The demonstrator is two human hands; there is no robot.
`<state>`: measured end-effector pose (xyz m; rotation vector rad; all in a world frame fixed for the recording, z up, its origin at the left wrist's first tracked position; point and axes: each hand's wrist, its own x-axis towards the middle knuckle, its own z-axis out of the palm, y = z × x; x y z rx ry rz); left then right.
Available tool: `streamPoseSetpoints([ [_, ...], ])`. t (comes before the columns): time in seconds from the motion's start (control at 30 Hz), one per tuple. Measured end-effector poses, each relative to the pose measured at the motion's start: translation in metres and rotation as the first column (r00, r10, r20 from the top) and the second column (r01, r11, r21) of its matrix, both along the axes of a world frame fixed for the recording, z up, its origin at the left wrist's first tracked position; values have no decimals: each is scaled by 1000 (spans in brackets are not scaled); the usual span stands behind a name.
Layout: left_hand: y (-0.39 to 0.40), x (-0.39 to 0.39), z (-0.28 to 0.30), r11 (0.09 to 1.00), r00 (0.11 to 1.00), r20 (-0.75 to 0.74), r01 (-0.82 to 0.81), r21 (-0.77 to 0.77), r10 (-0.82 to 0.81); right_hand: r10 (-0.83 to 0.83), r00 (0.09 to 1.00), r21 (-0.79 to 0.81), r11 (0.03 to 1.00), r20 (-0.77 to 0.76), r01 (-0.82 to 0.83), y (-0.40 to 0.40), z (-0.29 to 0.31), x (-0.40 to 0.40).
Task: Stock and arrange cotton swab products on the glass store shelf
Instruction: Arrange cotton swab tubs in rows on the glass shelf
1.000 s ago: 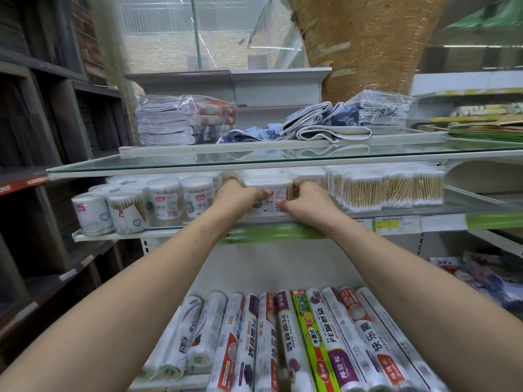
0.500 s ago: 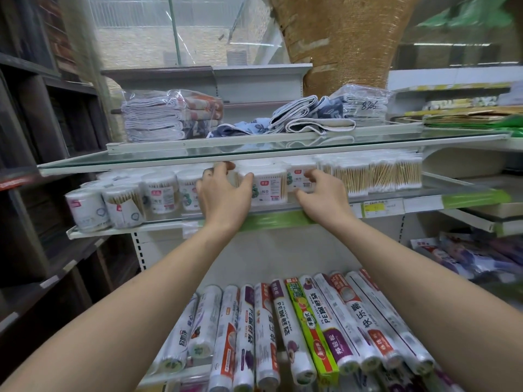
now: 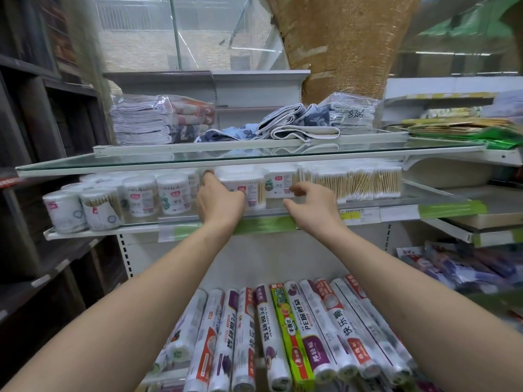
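Note:
A glass shelf (image 3: 135, 227) holds round cotton swab tubs (image 3: 172, 193) on the left, square swab boxes in the middle and clear packs of wooden-stick swabs (image 3: 359, 182) on the right. My left hand (image 3: 219, 200) wraps around the left side of a white swab box (image 3: 252, 190) at the shelf's middle. My right hand (image 3: 310, 203) hovers just off the shelf's front edge, fingers apart and empty, in front of another swab box (image 3: 278, 183).
An upper glass shelf (image 3: 198, 162) sits close above the swabs, with folded cloths (image 3: 158, 120) on it. Rolls of plastic wrap (image 3: 288, 332) lie on the shelf below. Dark wooden shelving (image 3: 34, 165) stands at the left.
My right hand has let go of the boxes and drawn back a little with fingers apart. My left hand stays on the middle box. The view has shifted slightly.

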<state>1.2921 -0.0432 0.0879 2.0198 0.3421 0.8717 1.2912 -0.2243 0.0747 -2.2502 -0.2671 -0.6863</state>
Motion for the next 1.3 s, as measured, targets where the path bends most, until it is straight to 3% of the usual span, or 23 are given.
streamPoseSetpoints([
  [0.1, -4, 2, 1, 996, 1000, 20, -2, -89, 4, 51, 998, -14, 999, 26, -50, 2, 0, 1],
  [0.3, -16, 2, -6, 997, 993, 104, 63, -38, -58, 51, 985, -38, 998, 165, -45, -1, 0, 14],
  [0.43, -30, -1, -3, 982, 979, 99, 183, -45, -178, 25, 948, -164, 986, 317, 29, -3, 2, 22],
  [0.53, -30, 0, 0, 959, 957, 82, 282, -30, -279, 28, 954, -282, 958, 297, 60, -6, 5, 29],
  [0.63, -16, 2, 1, 976, 975, 87, 197, 96, -205, 54, 978, -310, 951, 202, 11, -9, 7, 34],
  [0.77, 9, 8, -1, 967, 995, 85, 34, 253, -57, -8, 963, -388, 914, 271, 116, -9, 9, 36],
  [0.93, 21, 25, -4, 891, 995, -78, 87, 445, -59, -114, 935, -501, 819, 335, 279, -6, 11, 44],
  [1.03, 22, 31, -1, 819, 996, -89, 71, 569, -25, -153, 917, -570, 742, 368, 353, -2, 14, 48],
  [1.3, 35, 48, -2, 890, 999, 29, 27, 456, -46, -176, 926, -647, 672, 334, 361, 10, 19, 58],
])
